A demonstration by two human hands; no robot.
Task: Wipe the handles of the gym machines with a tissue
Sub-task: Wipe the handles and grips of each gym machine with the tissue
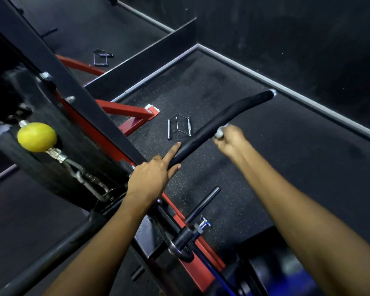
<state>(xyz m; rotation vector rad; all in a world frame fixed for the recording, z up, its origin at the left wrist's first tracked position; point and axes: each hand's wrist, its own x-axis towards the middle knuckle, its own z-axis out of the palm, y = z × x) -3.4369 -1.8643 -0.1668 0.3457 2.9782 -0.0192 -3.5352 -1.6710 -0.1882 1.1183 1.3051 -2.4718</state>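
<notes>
Gripping one black pulldown bar (214, 122), we count two hands on it. Our left hand (153, 178) wraps the bar near the machine frame (58, 67), index finger stretched straight along it and thumb underneath. Our right hand (231, 138) sits farther out along the bar, fingers curled around one white tissue (219, 133) pressed to the grip. The bar's long axis runs up-right from the frame, its capped tip pointing outward. Two metal cable attachments (179, 126) lie on the floor beyond the bar.

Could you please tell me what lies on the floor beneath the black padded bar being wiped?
Beneath the padded bar, a chrome cable attachment lies on the speckled rubber floor. The bar covers the strip of floor directly under it.
</notes>
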